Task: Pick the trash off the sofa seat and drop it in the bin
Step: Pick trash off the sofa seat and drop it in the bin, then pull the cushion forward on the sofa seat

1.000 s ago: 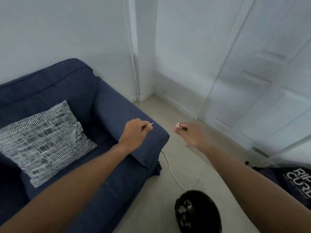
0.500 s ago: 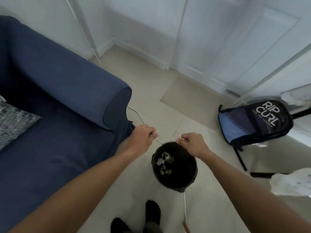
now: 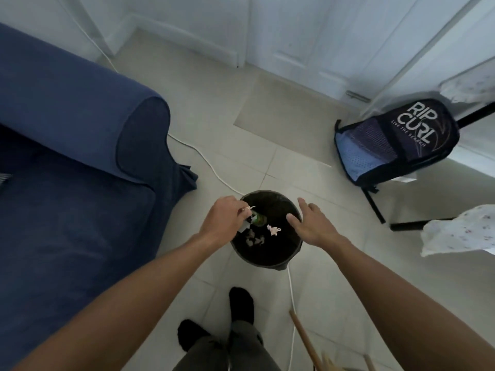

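Sofa (image 3: 67, 162) — dark blue, only one armrest and part of the seat in frame; a sliver of patterned cushion (image 3: 4, 178) is cut off at the left edge.

Backpack (image 3: 396, 143) — dark with a light-blue mesh panel, propped against a black frame; it reads "RIP CURL" in large white letters, with "LIVE THE SEARCH" in small print beneath.

Bin (image 3: 267, 257) — round, black, standing on the tiled floor beside the sofa's corner. Inside are pale crumpled scraps and something green, too dark to identify.

Left hand (image 3: 223, 222) — over the bin's left rim, fingertips pinching a small pale scrap (image 3: 248, 208).

Right hand (image 3: 312, 223) — over the right rim, fingers spread and holding nothing. A second pale scrap (image 3: 273, 230) shows inside the bin's opening; whether airborne or landed cannot be told.

White cable (image 3: 203, 159) — runs along the floor, its middle stretch hidden behind the bin.

Socked feet (image 3: 241, 303) and a wooden stick (image 3: 305, 341) are cut off at the bottom edge.
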Available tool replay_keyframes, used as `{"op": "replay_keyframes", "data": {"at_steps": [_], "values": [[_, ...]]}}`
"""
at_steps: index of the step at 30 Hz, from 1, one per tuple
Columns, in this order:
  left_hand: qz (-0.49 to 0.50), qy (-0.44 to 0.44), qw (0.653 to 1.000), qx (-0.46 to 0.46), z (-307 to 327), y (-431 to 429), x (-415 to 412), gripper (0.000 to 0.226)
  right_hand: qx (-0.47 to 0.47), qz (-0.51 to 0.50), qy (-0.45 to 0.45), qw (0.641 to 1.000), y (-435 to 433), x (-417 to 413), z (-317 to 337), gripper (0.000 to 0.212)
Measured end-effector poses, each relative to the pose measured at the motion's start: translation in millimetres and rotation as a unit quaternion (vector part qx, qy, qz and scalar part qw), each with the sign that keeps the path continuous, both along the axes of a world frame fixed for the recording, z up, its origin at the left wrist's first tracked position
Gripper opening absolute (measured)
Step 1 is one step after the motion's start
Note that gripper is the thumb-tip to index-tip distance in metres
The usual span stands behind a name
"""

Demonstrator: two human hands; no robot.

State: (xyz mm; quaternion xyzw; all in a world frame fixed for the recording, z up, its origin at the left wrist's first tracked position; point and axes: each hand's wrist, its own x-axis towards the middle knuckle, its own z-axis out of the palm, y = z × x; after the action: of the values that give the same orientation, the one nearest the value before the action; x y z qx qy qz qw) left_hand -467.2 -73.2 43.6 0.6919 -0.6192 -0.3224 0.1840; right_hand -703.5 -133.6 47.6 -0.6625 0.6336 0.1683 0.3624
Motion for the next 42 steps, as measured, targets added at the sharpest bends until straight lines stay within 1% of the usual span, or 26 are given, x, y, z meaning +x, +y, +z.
{"op": "replay_keyframes", "data": {"at_steps": [5, 7, 8, 11, 12, 13, 15, 18, 21, 23, 30, 36, 39, 42], "values": [[-0.029, 0.002, 1.0, 0.001, 0.5, -5.5, -11.1, 0.017, -0.045, -0.043, -0.008, 0.998, -3.0, -11.2, 4.2, 0.07], [-0.045, -0.01, 0.999, 0.021, 1.3, -7.2, -16.2, 0.024, -0.069, -0.05, -0.008, 0.996, -5.0, -14.4, 4.9, 0.069], [-0.061, -0.033, 0.997, 0.035, 1.2, -7.2, -18.4, 0.032, -0.08, -0.053, -0.006, 0.995, -6.0, -15.4, 4.7, 0.069], [-0.112, -0.143, 0.981, 0.067, -0.4, -4.5, -22.7, 0.076, -0.104, -0.059, 0.0, 0.993, -8.3, -16.5, 4.3, 0.069], [-0.118, -0.166, 0.976, 0.073, 0.4, -3.8, -23.1, 0.087, -0.111, -0.057, 0.002, 0.992, -9.0, -16.3, 4.3, 0.07], [-0.12, -0.183, 0.973, 0.073, 1.4, -3.1, -22.8, 0.095, -0.116, -0.054, 0.004, 0.992, -9.6, -16.1, 4.4, 0.07], [-0.114, -0.207, 0.97, 0.06, 2.0, -2.3, -20.4, 0.103, -0.121, -0.045, 0.01, 0.992, -10.1, -14.8, 4.6, 0.073], [-0.088, -0.218, 0.971, 0.04, 2.6, -3.5, -12.0, 0.103, -0.122, -0.038, 0.013, 0.992, -11.2, -10.3, 7.6, 0.083], [-0.065, -0.228, 0.971, 0.04, 4.4, -4.6, -3.1, 0.103, -0.129, -0.026, 0.011, 0.991, -13.3, -3.2, 11.7, 0.098], [-0.055, -0.234, 0.97, 0.042, 6.5, -4.4, 4.1, 0.102, -0.135, -0.013, 0.014, 0.991, -15.5, 2.4, 14.1, 0.103], [-0.01, -0.235, 0.971, 0.051, 24.9, 2.1, 48.5, 0.099, -0.153, 0.053, 0.013, 0.987, -33.3, 39.1, 30.7, 0.102], [0.057, -0.246, 0.966, 0.052, 53.5, 18.8, 113.1, 0.101, -0.175, 0.121, -0.008, 0.977, -53.9, 112.9, 56.2, 0.101], [0.105, -0.253, 0.96, 0.048, 68.2, 35.6, 151.0, 0.101, -0.203, 0.19, -0.003, 0.96, -57.7, 161.9, 70.7, 0.102], [0.164, -0.269, 0.948, 0.05, 83.9, 60.1, 192.8, 0.099, -0.231, 0.278, -0.001, 0.932, -58.0, 220.1, 84.5, 0.103]]}}
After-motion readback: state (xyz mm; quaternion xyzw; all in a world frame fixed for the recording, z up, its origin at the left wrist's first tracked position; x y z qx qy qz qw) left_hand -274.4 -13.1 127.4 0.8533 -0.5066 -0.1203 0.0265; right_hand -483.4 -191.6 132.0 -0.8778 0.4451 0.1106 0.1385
